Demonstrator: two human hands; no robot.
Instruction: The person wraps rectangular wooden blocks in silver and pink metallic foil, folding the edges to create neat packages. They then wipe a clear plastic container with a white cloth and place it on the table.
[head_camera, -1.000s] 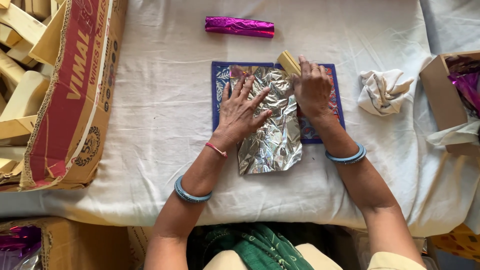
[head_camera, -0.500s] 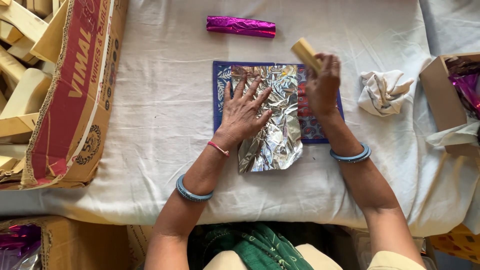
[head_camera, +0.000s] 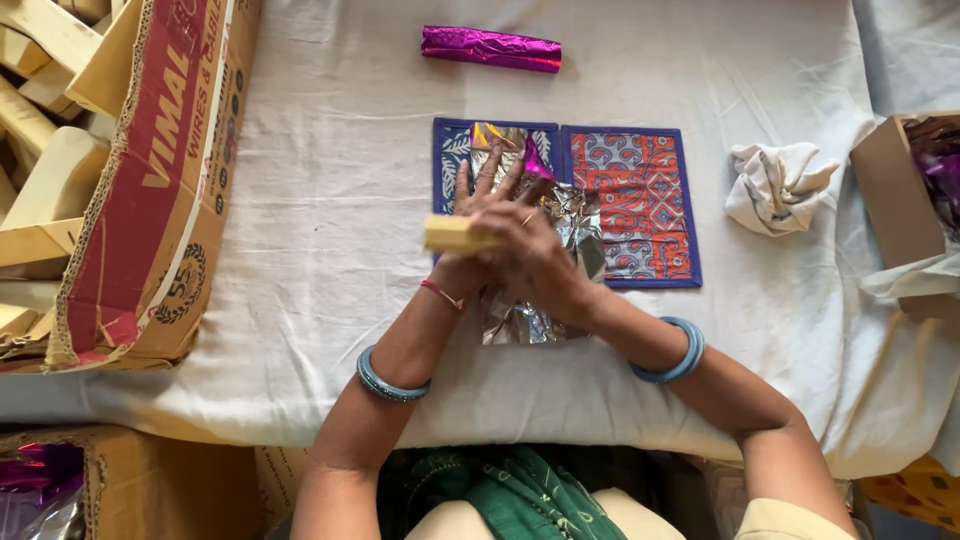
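Observed from beside the table: the right hand (head_camera: 535, 262) crosses over the left and pinches a pale wooden block (head_camera: 458, 234) by one end, thumb and fingers closed on it, holding it just above the left edge of the foil sheet (head_camera: 560, 265). The left hand (head_camera: 487, 195) lies flat beneath, fingers spread, pressing the foil down onto the patterned blue-and-orange mat (head_camera: 635, 205) on the white cloth (head_camera: 330, 200).

Assessment: the block looks light, stiff and smooth-sided; a hold across its narrow faces near the middle would seem steadier than the present end grip. The foil appears thin, crinkled and easily torn; it is best handled by its edges.

Also present: a block wrapped in magenta foil (head_camera: 490, 48) at the far side, a crumpled white rag (head_camera: 778, 185) to the right, and a cardboard box (head_camera: 150, 180) of similar blocks to the left.
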